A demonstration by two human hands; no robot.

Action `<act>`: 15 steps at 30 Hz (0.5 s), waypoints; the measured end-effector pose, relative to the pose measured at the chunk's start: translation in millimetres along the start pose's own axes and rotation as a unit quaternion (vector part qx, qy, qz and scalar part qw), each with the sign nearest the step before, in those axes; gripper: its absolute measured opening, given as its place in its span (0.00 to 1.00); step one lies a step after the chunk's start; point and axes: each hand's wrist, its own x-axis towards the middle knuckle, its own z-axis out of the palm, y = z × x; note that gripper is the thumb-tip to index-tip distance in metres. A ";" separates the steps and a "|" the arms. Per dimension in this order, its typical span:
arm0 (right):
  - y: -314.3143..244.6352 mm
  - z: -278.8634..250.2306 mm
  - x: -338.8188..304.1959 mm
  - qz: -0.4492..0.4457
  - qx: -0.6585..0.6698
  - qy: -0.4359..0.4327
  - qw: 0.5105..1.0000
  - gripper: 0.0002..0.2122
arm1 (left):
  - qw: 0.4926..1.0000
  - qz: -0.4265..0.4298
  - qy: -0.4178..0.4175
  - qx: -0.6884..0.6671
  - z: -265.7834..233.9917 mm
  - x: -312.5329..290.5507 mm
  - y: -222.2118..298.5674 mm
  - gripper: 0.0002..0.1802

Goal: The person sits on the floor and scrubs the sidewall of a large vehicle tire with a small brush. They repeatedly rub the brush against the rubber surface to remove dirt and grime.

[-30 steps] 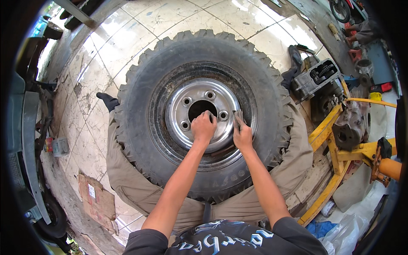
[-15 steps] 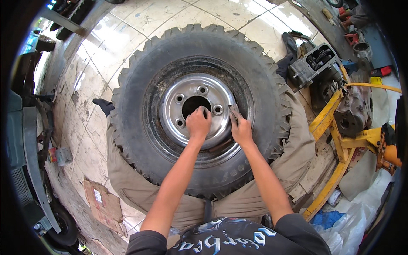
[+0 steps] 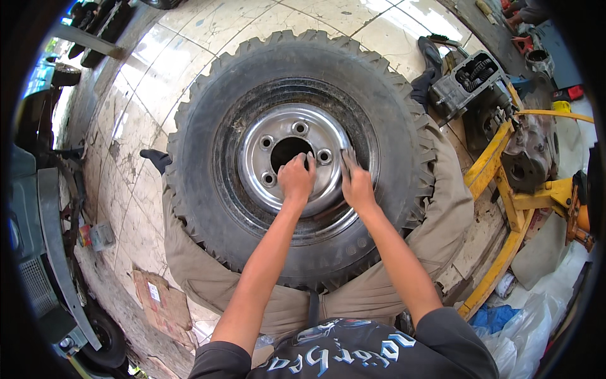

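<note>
A large knobbly tire [image 3: 196, 164] lies flat between my legs, mounted on a wheel rim [image 3: 252, 142] with a shiny bare-metal center disc. Bolt holes ring the disc around a dark center hole [image 3: 287, 149]. My left hand [image 3: 297, 180] is curled over the lower edge of that hole and grips the rim there. On the right edge of the disc, my right hand [image 3: 356, 184] presses its closed, darkened fingers to the metal. Something thin and grey seems to be under them, too hidden to name.
Right of the tire stands a yellow metal stand [image 3: 495, 170], with an opened grey gearbox housing [image 3: 464, 85] beyond it. Clear plastic sheeting [image 3: 524, 331] lies at lower right. A flattened cardboard piece [image 3: 163, 303] is on the tiled floor at left, near a vehicle's front bumper [image 3: 57, 252].
My right hand has shifted slightly up and left along the disc edge. My left hand stays at the center hole, its fingers a little more raised. The view has moved slightly.
</note>
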 end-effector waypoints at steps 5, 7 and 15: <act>9.7 10.3 11.2 -0.012 -0.007 0.032 0.999 0.19 | 1.000 -0.002 0.000 0.002 4.8 0.0 -1.5 0.20; 9.4 12.1 50.2 0.019 0.005 0.057 0.998 0.15 | 1.000 0.004 0.011 -0.004 2.5 1.6 1.6 0.20; -3.4 10.7 33.6 0.008 -0.019 0.042 0.999 0.19 | 0.998 0.003 0.042 -0.053 3.3 0.6 -2.9 0.18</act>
